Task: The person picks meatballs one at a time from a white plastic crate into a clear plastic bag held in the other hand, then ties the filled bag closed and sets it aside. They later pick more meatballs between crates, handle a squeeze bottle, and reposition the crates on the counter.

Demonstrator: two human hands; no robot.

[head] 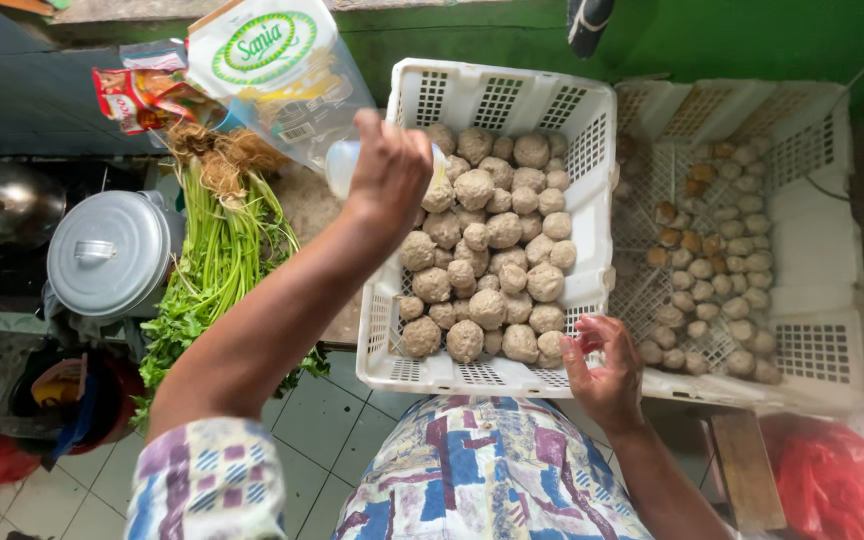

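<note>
Piled in a white plastic basket (592, 130) with slotted walls: pale grey-brown meatballs (492, 255), round and lumpy, heaped several deep from the far wall to the near rim. Basket placed near the middle of the scene, its near rim just above a patterned lap.

Held over the far left corner of the basket: a small clear plastic bottle (344, 166), tipped on its side, mostly hidden behind the left hand (389, 172). Grip of that hand clenched around the bottle, knuckles up, forearm crossing the view from the near left. Contents of the bottle hard to tell, perhaps a pale liquid.

Right hand (602, 370) at the near right corner of the basket, palm up, fingers curled loosely and released, fingertips touching or just beside the nearest meatballs at the rim; nothing grasped.

Just right of the basket, touching it: a second white basket (812, 350), with smaller, browner balls (712, 270) spread thin along its left half. To the left, on the surface: a bunch of green leafy stalks with roots (217, 240), lying far to near. Beyond them, a printed plastic pouch (272, 60) leaning upright. Farther left, a grey metal pot with lid (112, 250). At the near right corner, a red plastic bag (837, 480). Pale floor tiles (322, 420) below.
</note>
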